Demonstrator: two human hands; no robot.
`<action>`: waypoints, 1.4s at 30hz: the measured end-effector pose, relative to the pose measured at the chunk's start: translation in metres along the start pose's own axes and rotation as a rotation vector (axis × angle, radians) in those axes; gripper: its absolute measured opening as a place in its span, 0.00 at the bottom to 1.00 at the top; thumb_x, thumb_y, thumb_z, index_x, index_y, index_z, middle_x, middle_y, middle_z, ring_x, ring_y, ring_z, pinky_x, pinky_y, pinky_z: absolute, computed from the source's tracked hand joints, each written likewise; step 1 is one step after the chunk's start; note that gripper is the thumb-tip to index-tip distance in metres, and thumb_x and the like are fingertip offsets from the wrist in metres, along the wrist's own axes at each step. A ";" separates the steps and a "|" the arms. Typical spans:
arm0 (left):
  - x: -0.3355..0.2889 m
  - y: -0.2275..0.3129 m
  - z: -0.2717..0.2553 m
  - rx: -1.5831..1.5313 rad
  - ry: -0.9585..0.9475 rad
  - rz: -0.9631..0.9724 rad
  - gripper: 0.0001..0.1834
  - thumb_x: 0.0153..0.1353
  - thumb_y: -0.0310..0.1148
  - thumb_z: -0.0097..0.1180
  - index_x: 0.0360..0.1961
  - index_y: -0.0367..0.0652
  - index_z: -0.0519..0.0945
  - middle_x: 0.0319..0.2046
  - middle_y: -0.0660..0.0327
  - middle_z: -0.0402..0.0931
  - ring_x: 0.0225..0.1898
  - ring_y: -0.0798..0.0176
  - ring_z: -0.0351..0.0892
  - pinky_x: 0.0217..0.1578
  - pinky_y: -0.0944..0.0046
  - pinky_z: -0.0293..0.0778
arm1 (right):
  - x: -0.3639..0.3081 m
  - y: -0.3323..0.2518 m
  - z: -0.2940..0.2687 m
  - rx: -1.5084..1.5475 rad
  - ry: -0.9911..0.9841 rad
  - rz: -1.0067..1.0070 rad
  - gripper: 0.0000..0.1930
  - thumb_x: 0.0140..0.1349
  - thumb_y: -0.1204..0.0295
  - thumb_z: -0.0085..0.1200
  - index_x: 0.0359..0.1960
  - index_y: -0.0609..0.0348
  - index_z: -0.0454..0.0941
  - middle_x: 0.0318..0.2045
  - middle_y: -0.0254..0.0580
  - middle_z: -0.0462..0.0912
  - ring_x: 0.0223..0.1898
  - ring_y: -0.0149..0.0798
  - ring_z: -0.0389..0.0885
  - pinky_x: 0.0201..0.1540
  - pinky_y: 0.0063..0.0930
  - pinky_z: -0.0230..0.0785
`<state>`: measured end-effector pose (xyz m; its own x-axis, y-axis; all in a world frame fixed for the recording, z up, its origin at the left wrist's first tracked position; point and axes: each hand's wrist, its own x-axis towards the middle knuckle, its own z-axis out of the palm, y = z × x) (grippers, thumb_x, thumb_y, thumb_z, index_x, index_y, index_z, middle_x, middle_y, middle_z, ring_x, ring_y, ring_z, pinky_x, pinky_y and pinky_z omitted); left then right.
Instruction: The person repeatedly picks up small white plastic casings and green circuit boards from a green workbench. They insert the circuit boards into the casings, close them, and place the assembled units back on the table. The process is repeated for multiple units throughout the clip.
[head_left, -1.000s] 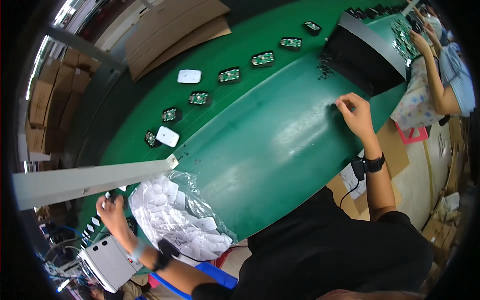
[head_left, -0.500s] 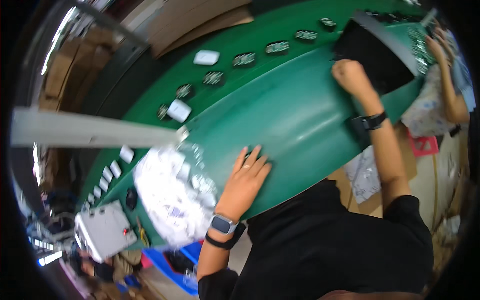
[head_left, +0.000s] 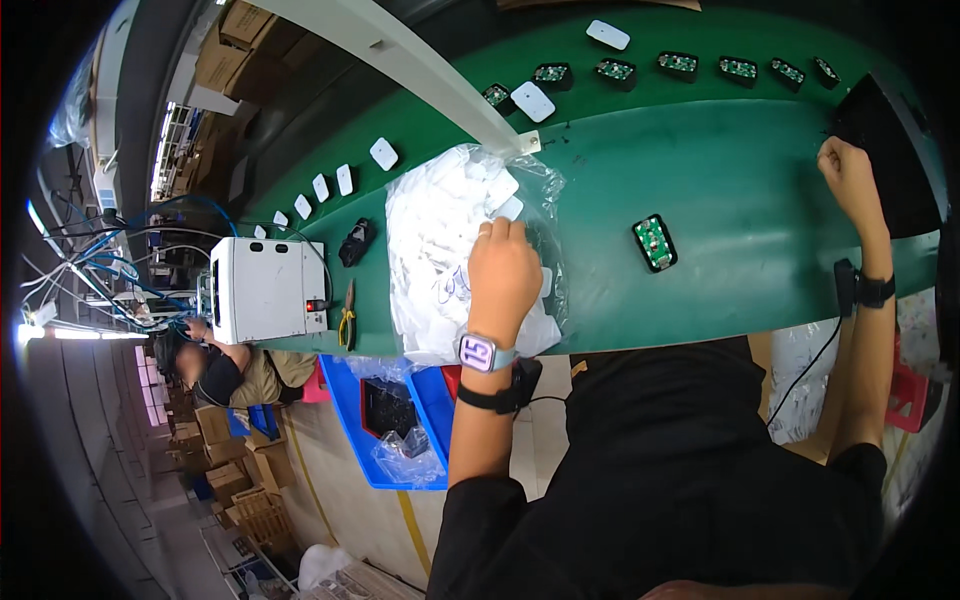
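Observation:
My left hand (head_left: 505, 275) is over a clear plastic bag (head_left: 556, 205) full of white plastic covers (head_left: 430, 225). Its fingers curl down, closed, with the tips against a white cover (head_left: 509, 208); what lies beneath them is hidden. To its right, a black case with a green circuit board (head_left: 654, 243) rests on the green bench mat, apart from both hands. Far right, my right hand (head_left: 855, 185) is closed in a fist beside a dark bin-like panel (head_left: 890, 150); whatever its fingers hold cannot be made out.
Several board-filled black cases (head_left: 678, 66) and white covers (head_left: 383, 154) line the green belt (head_left: 450, 115) behind. A pale metal post (head_left: 420, 60) slants above the bag. Pliers (head_left: 347, 318) and a white machine (head_left: 268, 290) stand left, near another person (head_left: 250, 372). A blue crate (head_left: 350, 440) sits below.
My left hand has lifted off the bench mat and moved onto the bag; a board case now shows on the mat. My right hand remains closed by the dark panel. The view has turned.

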<state>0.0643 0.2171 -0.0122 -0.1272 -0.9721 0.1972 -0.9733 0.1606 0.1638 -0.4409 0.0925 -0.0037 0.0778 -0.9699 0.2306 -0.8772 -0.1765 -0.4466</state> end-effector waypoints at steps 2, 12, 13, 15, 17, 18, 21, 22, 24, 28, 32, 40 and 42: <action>0.001 -0.004 -0.008 0.014 -0.150 0.073 0.13 0.51 0.23 0.57 0.40 0.36 0.80 0.38 0.47 0.77 0.45 0.42 0.74 0.48 0.48 0.73 | -0.024 -0.036 -0.007 0.081 -0.018 -0.027 0.03 0.58 0.80 0.52 0.29 0.68 0.74 0.18 0.44 0.70 0.21 0.32 0.70 0.28 0.28 0.65; -0.002 -0.007 -0.020 -0.034 -0.350 0.275 0.16 0.42 0.22 0.67 0.36 0.40 0.80 0.37 0.55 0.76 0.45 0.47 0.71 0.44 0.49 0.68 | -0.126 -0.128 0.014 0.422 0.025 -0.110 0.03 0.57 0.80 0.55 0.28 0.64 0.74 0.24 0.41 0.75 0.26 0.36 0.73 0.32 0.31 0.66; 0.000 -0.007 -0.023 -0.076 -0.351 0.253 0.15 0.44 0.22 0.67 0.37 0.39 0.80 0.37 0.55 0.77 0.43 0.49 0.73 0.43 0.50 0.69 | -0.127 -0.136 0.014 0.423 0.017 -0.160 0.03 0.57 0.80 0.56 0.28 0.64 0.73 0.23 0.41 0.75 0.26 0.38 0.73 0.32 0.32 0.66; 0.004 -0.006 -0.025 -0.165 -0.355 0.211 0.14 0.49 0.22 0.67 0.38 0.38 0.80 0.35 0.56 0.79 0.39 0.52 0.77 0.41 0.53 0.72 | -0.128 -0.149 0.014 0.419 -0.002 -0.257 0.04 0.57 0.80 0.57 0.27 0.63 0.73 0.23 0.42 0.75 0.27 0.41 0.73 0.32 0.34 0.66; 0.001 0.007 -0.022 -0.544 -0.207 0.042 0.16 0.55 0.21 0.65 0.44 0.37 0.77 0.36 0.55 0.81 0.36 0.57 0.80 0.37 0.57 0.76 | -0.126 -0.158 0.019 0.493 -0.017 -0.277 0.05 0.56 0.80 0.58 0.28 0.63 0.74 0.22 0.42 0.74 0.26 0.41 0.73 0.31 0.34 0.66; -0.002 0.017 -0.021 -0.733 -0.132 -0.047 0.16 0.58 0.21 0.64 0.48 0.37 0.76 0.36 0.55 0.82 0.34 0.60 0.81 0.35 0.59 0.78 | -0.124 -0.162 0.021 0.530 -0.026 -0.275 0.05 0.57 0.80 0.58 0.28 0.63 0.74 0.22 0.41 0.74 0.26 0.41 0.73 0.31 0.34 0.66; -0.010 0.058 -0.029 -1.448 -0.095 -0.343 0.22 0.65 0.21 0.59 0.59 0.36 0.69 0.42 0.54 0.82 0.37 0.65 0.83 0.33 0.65 0.82 | -0.120 -0.180 0.028 0.654 -0.043 -0.288 0.04 0.58 0.80 0.58 0.29 0.63 0.74 0.23 0.41 0.75 0.27 0.39 0.74 0.31 0.32 0.67; -0.014 0.074 -0.028 -1.557 -0.116 -0.331 0.28 0.66 0.20 0.56 0.65 0.37 0.62 0.44 0.53 0.81 0.38 0.64 0.83 0.32 0.65 0.83 | -0.122 -0.186 0.029 0.704 -0.039 -0.290 0.04 0.58 0.80 0.58 0.29 0.63 0.74 0.24 0.40 0.75 0.27 0.39 0.74 0.31 0.32 0.68; -0.016 0.112 -0.032 -1.704 -0.083 -0.382 0.27 0.66 0.20 0.56 0.65 0.37 0.63 0.46 0.53 0.79 0.41 0.64 0.82 0.32 0.62 0.84 | -0.124 -0.198 0.028 0.774 -0.030 -0.310 0.04 0.58 0.79 0.58 0.29 0.62 0.74 0.25 0.40 0.76 0.27 0.38 0.75 0.31 0.30 0.69; -0.029 0.138 -0.017 -1.831 0.002 -0.413 0.20 0.67 0.23 0.56 0.58 0.38 0.67 0.44 0.55 0.78 0.39 0.64 0.82 0.32 0.60 0.84 | -0.129 -0.212 0.025 0.746 0.009 -0.366 0.05 0.56 0.79 0.59 0.28 0.61 0.74 0.25 0.41 0.76 0.26 0.40 0.75 0.30 0.32 0.68; -0.030 0.154 -0.020 -1.819 0.032 -0.356 0.12 0.68 0.21 0.56 0.49 0.36 0.68 0.45 0.52 0.77 0.38 0.61 0.85 0.32 0.63 0.84 | -0.136 -0.208 0.021 0.666 0.065 -0.368 0.05 0.56 0.79 0.60 0.29 0.61 0.74 0.25 0.40 0.76 0.26 0.41 0.74 0.30 0.33 0.67; -0.034 0.182 -0.017 -1.521 0.135 -0.212 0.19 0.67 0.20 0.57 0.58 0.30 0.73 0.47 0.56 0.75 0.44 0.63 0.83 0.44 0.67 0.80 | -0.139 -0.202 0.024 0.589 0.182 -0.336 0.06 0.55 0.79 0.60 0.31 0.61 0.74 0.24 0.41 0.74 0.25 0.43 0.72 0.29 0.35 0.66; -0.035 0.179 -0.008 -1.380 0.118 -0.162 0.18 0.68 0.21 0.57 0.58 0.31 0.76 0.48 0.58 0.74 0.46 0.66 0.80 0.45 0.70 0.76 | -0.138 -0.203 0.024 0.552 0.185 -0.323 0.07 0.55 0.79 0.60 0.31 0.61 0.73 0.24 0.41 0.74 0.25 0.44 0.72 0.28 0.36 0.66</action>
<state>-0.1039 0.2809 0.0175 0.0514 -0.9870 0.1523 0.0051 0.1527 0.9883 -0.2618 0.2577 0.0346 0.1706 -0.8178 0.5497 -0.4478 -0.5613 -0.6960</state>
